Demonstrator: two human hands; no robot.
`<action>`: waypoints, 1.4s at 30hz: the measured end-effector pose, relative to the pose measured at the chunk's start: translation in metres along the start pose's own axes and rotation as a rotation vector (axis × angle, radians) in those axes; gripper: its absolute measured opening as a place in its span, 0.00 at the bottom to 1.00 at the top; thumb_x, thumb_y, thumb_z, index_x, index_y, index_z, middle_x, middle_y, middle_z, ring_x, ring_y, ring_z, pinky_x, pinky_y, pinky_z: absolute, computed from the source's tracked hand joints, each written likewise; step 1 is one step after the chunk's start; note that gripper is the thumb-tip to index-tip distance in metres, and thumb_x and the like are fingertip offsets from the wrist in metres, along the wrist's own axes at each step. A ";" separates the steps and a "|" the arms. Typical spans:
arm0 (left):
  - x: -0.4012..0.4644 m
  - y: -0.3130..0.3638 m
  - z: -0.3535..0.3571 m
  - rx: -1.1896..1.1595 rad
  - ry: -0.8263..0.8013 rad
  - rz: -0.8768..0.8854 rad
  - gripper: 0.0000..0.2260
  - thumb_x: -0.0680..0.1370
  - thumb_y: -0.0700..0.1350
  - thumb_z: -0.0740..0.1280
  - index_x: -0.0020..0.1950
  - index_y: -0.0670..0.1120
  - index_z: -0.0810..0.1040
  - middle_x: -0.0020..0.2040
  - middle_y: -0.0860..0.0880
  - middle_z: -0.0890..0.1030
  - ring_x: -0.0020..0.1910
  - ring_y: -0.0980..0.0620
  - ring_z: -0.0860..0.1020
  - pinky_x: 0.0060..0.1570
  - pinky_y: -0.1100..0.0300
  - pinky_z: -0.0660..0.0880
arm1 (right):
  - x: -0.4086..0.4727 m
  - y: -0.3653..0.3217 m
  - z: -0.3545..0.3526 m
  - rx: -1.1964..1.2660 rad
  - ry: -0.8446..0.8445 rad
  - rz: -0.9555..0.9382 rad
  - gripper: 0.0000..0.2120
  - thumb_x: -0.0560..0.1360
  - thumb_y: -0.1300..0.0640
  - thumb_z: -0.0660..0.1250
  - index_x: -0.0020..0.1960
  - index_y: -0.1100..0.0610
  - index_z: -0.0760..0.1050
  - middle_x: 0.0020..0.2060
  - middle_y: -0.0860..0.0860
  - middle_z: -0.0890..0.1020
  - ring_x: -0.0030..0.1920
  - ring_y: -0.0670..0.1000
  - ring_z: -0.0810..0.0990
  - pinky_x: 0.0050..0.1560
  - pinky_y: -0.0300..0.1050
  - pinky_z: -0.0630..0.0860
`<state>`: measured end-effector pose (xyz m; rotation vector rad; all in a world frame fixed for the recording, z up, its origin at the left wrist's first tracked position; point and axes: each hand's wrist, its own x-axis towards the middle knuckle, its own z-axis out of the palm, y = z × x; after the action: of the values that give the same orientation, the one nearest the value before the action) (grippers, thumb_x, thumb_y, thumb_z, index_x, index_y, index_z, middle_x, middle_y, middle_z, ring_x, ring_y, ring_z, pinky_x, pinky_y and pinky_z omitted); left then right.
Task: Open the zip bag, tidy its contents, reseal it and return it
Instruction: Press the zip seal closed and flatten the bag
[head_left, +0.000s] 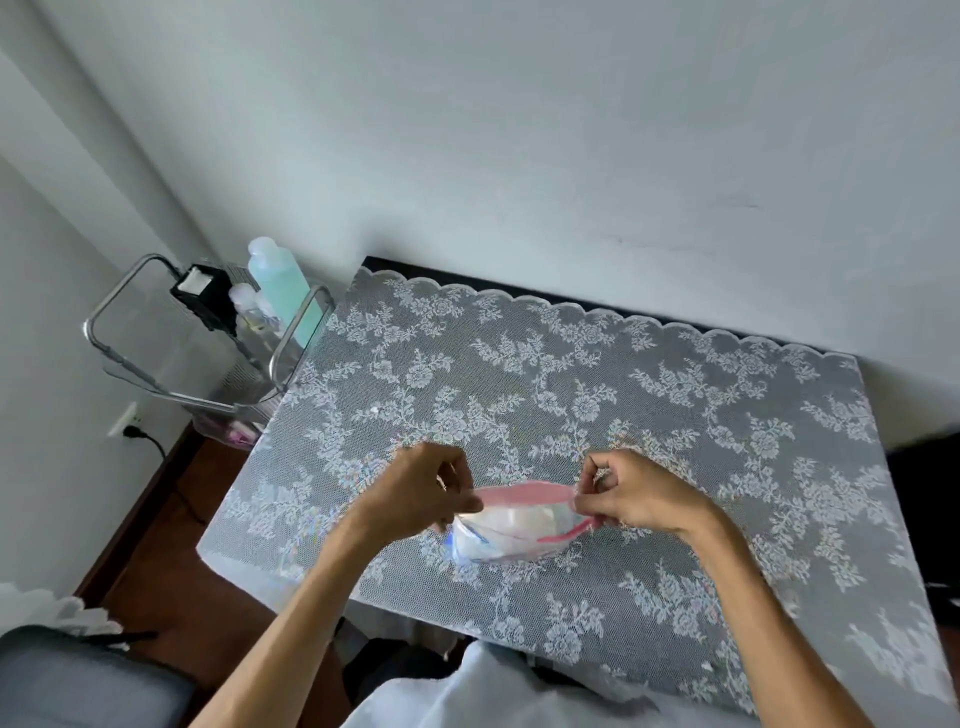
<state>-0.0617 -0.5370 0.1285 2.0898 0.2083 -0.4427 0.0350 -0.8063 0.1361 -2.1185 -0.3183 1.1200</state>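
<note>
Just below the middle of the frame, a zip bag (511, 530) sits on the table (675, 415), which is covered by a white lace cloth with a flower pattern. The left hand (421, 488) pinches the left end of the bag's pink zip strip, and the right hand (631, 491) pinches the right end. Both hands are closed tight on the strip. The two pink edges stand apart, so the mouth of the bag is open, and something pale and white shows inside; I cannot tell what it is. In the upper left of the frame, beside the table, stands a metal rack (208, 358) with a pale green bottle (283, 286) and a black box (205, 296) in it.
</note>
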 end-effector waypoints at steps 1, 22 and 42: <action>0.001 -0.001 0.002 -0.015 -0.007 0.031 0.08 0.72 0.39 0.76 0.41 0.45 0.78 0.35 0.45 0.83 0.29 0.50 0.82 0.29 0.57 0.80 | 0.001 0.003 0.004 -0.040 0.004 -0.021 0.08 0.73 0.59 0.72 0.49 0.57 0.74 0.42 0.54 0.85 0.35 0.46 0.83 0.35 0.38 0.78; -0.004 -0.026 0.008 0.519 0.065 0.513 0.14 0.73 0.63 0.69 0.50 0.55 0.83 0.47 0.58 0.69 0.46 0.61 0.67 0.44 0.68 0.69 | -0.009 0.027 0.021 -0.493 0.195 -0.373 0.11 0.72 0.51 0.73 0.51 0.40 0.77 0.65 0.42 0.74 0.63 0.38 0.70 0.65 0.38 0.66; -0.024 0.010 -0.035 0.682 0.085 0.559 0.14 0.82 0.53 0.59 0.59 0.51 0.80 0.51 0.56 0.82 0.44 0.60 0.80 0.48 0.67 0.77 | -0.039 0.007 0.021 -0.802 0.728 -0.540 0.09 0.69 0.50 0.72 0.48 0.51 0.83 0.52 0.49 0.82 0.52 0.53 0.78 0.51 0.55 0.78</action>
<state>-0.0724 -0.5120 0.1620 2.6944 -0.5452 -0.0781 -0.0056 -0.8215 0.1478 -2.6793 -1.0191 -0.1752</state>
